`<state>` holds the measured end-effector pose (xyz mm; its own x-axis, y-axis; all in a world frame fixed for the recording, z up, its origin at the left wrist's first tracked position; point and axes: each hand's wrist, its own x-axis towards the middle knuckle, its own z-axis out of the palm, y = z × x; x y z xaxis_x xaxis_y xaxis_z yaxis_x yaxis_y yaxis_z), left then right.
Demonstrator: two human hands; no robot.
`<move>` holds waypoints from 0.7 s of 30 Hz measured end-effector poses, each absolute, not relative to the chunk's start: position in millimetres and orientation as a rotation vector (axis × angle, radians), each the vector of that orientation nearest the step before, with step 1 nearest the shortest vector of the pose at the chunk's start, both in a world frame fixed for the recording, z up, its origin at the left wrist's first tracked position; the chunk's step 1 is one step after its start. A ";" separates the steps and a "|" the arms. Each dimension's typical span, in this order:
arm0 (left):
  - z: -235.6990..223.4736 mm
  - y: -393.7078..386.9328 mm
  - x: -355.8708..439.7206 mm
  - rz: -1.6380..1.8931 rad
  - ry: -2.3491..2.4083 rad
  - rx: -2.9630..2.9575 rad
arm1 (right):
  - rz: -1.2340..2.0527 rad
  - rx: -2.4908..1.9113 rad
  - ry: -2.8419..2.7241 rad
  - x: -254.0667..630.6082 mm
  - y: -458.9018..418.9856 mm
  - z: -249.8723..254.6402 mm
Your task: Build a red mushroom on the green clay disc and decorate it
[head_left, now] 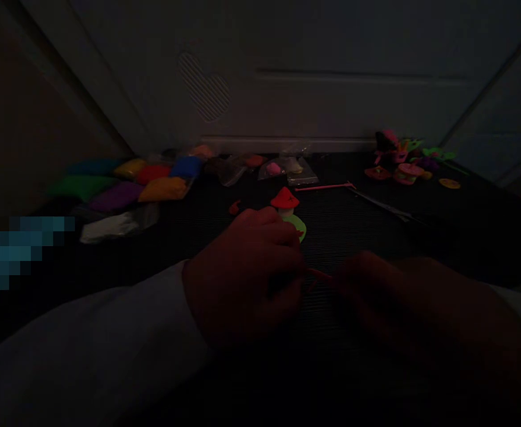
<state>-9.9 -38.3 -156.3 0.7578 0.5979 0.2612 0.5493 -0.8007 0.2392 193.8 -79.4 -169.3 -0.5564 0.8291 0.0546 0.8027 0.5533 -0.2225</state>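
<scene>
The scene is very dim. A thin reddish stick [319, 274] spans the gap between my two hands. My left hand [254, 276] is closed, with its curled fingers at the stick's left end; whether they grip something else is hidden. My right hand [403, 296] is closed around the stick's other end, its fingers dark and partly blurred. Just beyond my left hand stands a small clay mushroom with a red cap [285, 198] and pale stem. A light green disc [299, 226] lies by the mushroom, partly covered by my left hand.
Several bags of coloured clay [109, 196] lie at the left, with a white packet [109, 227] in front. A pink tool [325, 187] and scissors [383, 204] rest to the right of the mushroom. Small clay figures [407, 172] sit at the back right, before a pale panel [314, 107].
</scene>
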 end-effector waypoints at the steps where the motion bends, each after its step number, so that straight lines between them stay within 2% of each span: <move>1: -156.4 -38.3 -10.0 0.491 0.916 2.803 | 0.248 -1.397 -2.639 193.7 -79.7 -169.5; 21: -157.5 -38.8 -9.4 0.552 0.832 2.830 | 0.014 -1.314 -2.697 194.0 -79.7 -174.2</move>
<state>-9.4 -38.8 -157.5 0.7798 0.5462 0.3060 0.4945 -0.8371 0.2340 194.0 -79.7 -174.2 -0.6083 0.7841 0.1234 0.7828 0.6183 -0.0701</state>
